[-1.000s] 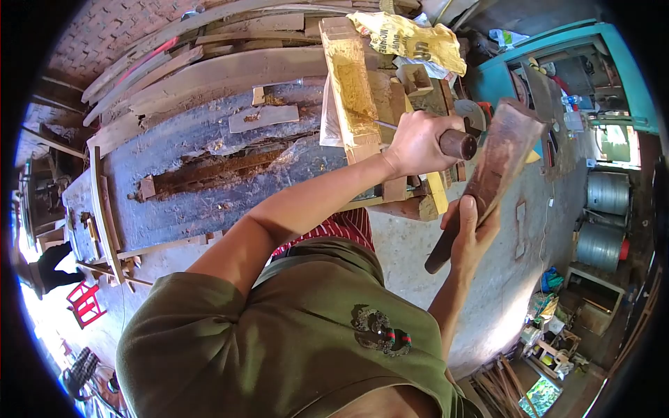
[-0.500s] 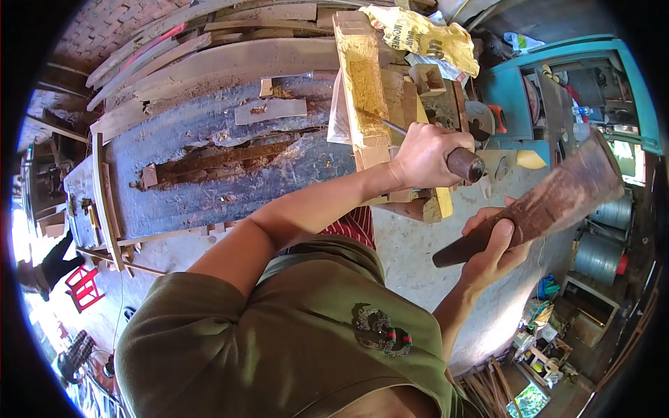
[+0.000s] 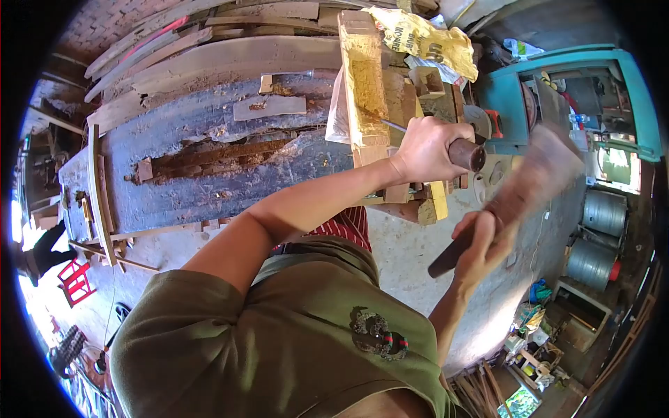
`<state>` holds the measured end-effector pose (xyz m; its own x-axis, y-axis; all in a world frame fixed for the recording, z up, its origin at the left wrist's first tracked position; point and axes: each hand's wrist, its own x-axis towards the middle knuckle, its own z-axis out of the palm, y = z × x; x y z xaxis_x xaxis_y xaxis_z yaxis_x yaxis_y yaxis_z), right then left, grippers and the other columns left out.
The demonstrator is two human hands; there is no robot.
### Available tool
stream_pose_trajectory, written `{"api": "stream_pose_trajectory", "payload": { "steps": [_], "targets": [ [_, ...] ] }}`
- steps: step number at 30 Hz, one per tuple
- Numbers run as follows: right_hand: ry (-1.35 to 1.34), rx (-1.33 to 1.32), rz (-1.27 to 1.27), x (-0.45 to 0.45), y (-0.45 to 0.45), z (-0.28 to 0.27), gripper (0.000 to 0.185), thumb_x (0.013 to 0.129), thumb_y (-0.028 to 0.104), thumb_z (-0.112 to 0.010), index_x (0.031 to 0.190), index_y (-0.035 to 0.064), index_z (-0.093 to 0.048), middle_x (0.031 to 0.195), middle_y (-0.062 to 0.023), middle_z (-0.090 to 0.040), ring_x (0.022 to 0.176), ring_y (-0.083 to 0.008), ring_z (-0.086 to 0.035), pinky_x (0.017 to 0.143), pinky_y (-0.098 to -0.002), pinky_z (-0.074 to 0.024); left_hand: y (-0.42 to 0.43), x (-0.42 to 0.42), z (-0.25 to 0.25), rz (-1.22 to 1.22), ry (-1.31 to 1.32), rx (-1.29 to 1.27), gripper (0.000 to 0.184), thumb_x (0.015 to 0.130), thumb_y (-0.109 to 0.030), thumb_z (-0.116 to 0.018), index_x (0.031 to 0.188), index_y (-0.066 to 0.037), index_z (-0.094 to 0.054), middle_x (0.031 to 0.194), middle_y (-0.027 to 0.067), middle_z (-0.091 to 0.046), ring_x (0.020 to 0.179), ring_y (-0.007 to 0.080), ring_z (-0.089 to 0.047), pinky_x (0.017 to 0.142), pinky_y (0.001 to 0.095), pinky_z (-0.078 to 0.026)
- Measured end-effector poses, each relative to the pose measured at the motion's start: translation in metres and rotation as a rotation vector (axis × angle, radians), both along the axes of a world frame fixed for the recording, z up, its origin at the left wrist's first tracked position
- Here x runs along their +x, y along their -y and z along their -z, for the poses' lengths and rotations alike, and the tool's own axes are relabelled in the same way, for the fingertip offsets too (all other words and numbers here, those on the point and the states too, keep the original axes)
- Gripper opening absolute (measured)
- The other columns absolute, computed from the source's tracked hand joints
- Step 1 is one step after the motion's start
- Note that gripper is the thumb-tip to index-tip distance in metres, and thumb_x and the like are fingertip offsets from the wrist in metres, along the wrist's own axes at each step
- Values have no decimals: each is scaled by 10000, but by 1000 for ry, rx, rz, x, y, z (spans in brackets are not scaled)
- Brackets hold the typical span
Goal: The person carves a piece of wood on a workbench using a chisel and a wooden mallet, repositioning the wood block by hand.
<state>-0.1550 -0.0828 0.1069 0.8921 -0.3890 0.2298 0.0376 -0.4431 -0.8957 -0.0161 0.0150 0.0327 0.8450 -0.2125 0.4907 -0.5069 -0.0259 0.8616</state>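
Observation:
My left hand (image 3: 428, 148) is wrapped round the wooden handle of a chisel (image 3: 467, 155). Its thin metal blade reaches left to the hollowed yellowish face of a wooden beam (image 3: 366, 83), where the tip meets the cut. In my right hand (image 3: 481, 247) is a dark wooden mallet (image 3: 536, 174), gripped by its narrow handle. The broad mallet head is smeared by motion and stands off to the right, apart from the chisel's butt end. The beam lies across a big dark slab (image 3: 279, 181) with a rough, long hollow.
Long boards (image 3: 230, 59) are stacked behind the slab. A yellow sack (image 3: 425, 38) lies beyond the beam. At the right stand a teal cabinet (image 3: 505, 104) and metal drums (image 3: 603, 212). A red stool (image 3: 75, 282) is at the far left.
The mallet has swung up and to the left, nearer the chisel, with its head tilted more steeply. My left hand and the chisel stay nearly in place.

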Motion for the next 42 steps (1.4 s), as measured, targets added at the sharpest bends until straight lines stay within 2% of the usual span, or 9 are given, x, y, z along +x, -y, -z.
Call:
{"api": "stream_pose_trajectory", "payload": {
  "steps": [7,9,13,18,25,29,34,37,42],
  "targets": [
    [-140,-19,-64,4,1,9,437,930,209,-684,1219,-79,-525,746,-58,-605,548,-86,-491,498,-246,-409,-6,20,1,-85,-40,-152,243,650,-243,-800,849,-133,-714,732,139,-692,707,345,-692,671,423,-558],
    [-162,101,-17,2,-1,11,389,945,203,-672,1190,-64,-531,722,-41,-587,536,-84,-492,486,-243,-403,-12,34,-6,-197,-155,-272,188,716,-86,-770,880,-32,-695,784,95,-707,717,110,-662,684,292,-538],
    [-158,193,-60,-4,0,18,336,962,202,-655,1149,-47,-531,690,-32,-563,517,-90,-496,471,-246,-393,-13,27,-10,-202,-110,-237,188,717,-89,-774,859,-24,-670,772,90,-698,734,97,-653,698,298,-529],
    [-151,154,1,-5,0,16,308,967,178,-625,1151,-43,-517,646,-25,-544,496,-98,-495,459,-243,-374,-5,12,-2,-188,-25,-132,235,691,-176,-818,836,-71,-664,672,154,-632,650,368,-658,591,350,-530],
    [246,-44,72,-10,-2,-13,333,1003,265,-524,1135,-40,-549,617,-76,-562,513,-143,-526,495,-273,-416,5,-1,4,-127,14,-54,243,664,-198,-829,842,-116,-686,720,114,-679,680,335,-687,586,367,-544],
    [-144,-54,60,4,-11,-1,94,914,87,-547,871,5,-529,594,-35,-539,513,-109,-503,500,-256,-386,16,-8,9,-86,49,-4,218,632,-246,-777,787,-169,-644,688,78,-672,671,319,-675,565,449,-497],
    [247,37,115,-8,-5,1,192,961,153,-590,992,-17,-505,603,-61,-546,497,-129,-503,480,-273,-394,12,-11,10,-69,72,32,226,617,-161,-756,823,-163,-663,680,80,-649,653,325,-655,536,419,-485],
    [-117,-84,53,-2,-8,8,199,965,156,-565,1010,-25,-498,602,-72,-554,505,-140,-514,487,-281,-409,16,-12,9,-28,33,74,238,632,-259,-766,815,-179,-637,698,60,-667,693,319,-676,573,456,-494],
    [159,38,90,-10,-16,5,211,966,147,-585,1048,-32,-511,598,-52,-535,501,-119,-505,475,-262,-378,2,-10,9,28,24,119,316,580,-278,-821,839,-184,-666,727,75,-687,710,329,-681,601,447,-516]
  ]
}}
